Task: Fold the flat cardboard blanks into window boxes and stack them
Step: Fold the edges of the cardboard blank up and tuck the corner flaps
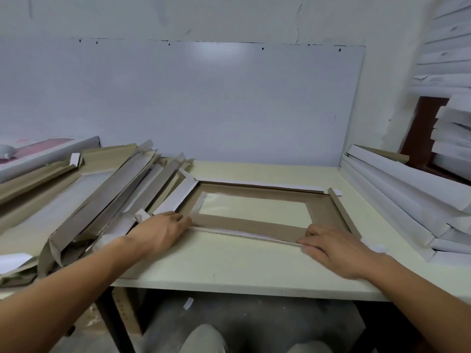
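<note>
no readable text, labels or numbers

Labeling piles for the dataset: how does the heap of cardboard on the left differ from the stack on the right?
The left pile is loose and fanned out at mixed angles, mostly brown-grey faces up. The right stack is neat, with pieces aligned and white faces out. The left pieces look flat or half-folded; the right ones look folded into shallow boxes. Both rest on the table, flanking the blank under the hands.
</note>
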Demonstrator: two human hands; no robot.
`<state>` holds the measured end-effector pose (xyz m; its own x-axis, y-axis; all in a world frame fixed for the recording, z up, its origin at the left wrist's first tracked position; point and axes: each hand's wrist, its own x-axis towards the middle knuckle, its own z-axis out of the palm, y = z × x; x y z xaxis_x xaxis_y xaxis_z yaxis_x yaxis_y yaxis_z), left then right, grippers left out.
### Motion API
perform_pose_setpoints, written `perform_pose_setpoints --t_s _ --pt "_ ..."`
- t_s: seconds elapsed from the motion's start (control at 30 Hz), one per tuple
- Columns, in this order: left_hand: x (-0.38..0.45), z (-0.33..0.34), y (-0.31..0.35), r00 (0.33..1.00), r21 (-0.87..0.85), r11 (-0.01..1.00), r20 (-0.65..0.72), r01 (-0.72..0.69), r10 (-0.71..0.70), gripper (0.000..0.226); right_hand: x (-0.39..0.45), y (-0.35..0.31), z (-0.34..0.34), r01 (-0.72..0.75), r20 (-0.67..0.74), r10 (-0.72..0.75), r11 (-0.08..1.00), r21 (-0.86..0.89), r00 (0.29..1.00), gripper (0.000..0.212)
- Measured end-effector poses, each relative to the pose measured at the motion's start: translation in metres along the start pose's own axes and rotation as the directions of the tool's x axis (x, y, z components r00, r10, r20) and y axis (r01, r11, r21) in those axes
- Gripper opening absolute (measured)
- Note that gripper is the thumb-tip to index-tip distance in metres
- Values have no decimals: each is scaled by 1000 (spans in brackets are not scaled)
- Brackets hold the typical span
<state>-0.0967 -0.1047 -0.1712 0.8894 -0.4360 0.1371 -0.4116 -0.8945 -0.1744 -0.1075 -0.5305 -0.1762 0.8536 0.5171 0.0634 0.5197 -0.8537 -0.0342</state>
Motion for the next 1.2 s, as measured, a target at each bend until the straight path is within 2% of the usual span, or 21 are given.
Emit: perform_pose_setpoints --t_s 0.07,0.13,0.2,0.27,0.3,0.33,0.4,0.47,0.6,0.7,0.77,0.83,0.9,0.97,1.0,1.13,1.2 --pt "9 -5 4 994 -95 990 -3 105 -105 26 5 -2 2 -63 -61 68 995 72 996 38" --pt "16 -6 15 987 -110 981 34 157 -154 26 10 -3 3 -134 -41 139 986 98 989 32" --pt "23 1 27 985 -53 985 66 165 -161 33 16 -9 4 -203 11 202 979 19 979 30" --pt "30 7 45 980 -2 981 50 192 -192 35 25 -21 9 -208 59 213 975 -85 975 41" --pt "34 10 56 979 -33 979 46 199 -198 34 32 -32 13 -191 92 198 978 -83 976 45" --pt "38 14 69 983 -109 978 52 179 -175 36 39 -47 17 -171 142 174 985 -35 974 51" --pt "47 20 97 990 -249 966 138 71 -37 53 53 -77 27 -142 243 125 988 54 962 63" --pt "54 23 110 964 -279 960 257 5 70 63 61 -91 34 -136 271 108 987 88 957 69" --pt "43 22 69 943 -275 954 332 119 -21 73 40 -49 32 -221 268 193 972 79 944 71" --pt "23 19 26 916 -172 958 373 228 -151 86 9 6 28 -356 291 334 934 25 896 67" --pt "14 17 10 895 -97 957 391 273 -215 93 -13 33 21 -382 276 376 924 -34 885 65" --pt "10 16 7 899 -34 957 354 289 -259 90 -34 48 11 -333 179 344 939 -88 922 62" --pt "8 15 21 929 -28 951 226 309 -295 74 -49 50 0 -261 36 271 950 -173 962 53" --pt "8 12 48 954 -88 952 94 294 -286 62 -54 42 -12 -235 7 241 953 -194 971 31" --pt "8 9 64 967 -135 958 65 254 -247 60 -53 36 -16 -229 40 238 960 -163 970 23" --pt "-2 -4 131 999 -328 944 17 35 -32 73 -41 0 -29 -154 271 135 987 53 953 27" --pt "-9 -12 156 999 -365 930 -28 -45 37 82 -31 -24 -33 -167 304 114 974 154 946 29"
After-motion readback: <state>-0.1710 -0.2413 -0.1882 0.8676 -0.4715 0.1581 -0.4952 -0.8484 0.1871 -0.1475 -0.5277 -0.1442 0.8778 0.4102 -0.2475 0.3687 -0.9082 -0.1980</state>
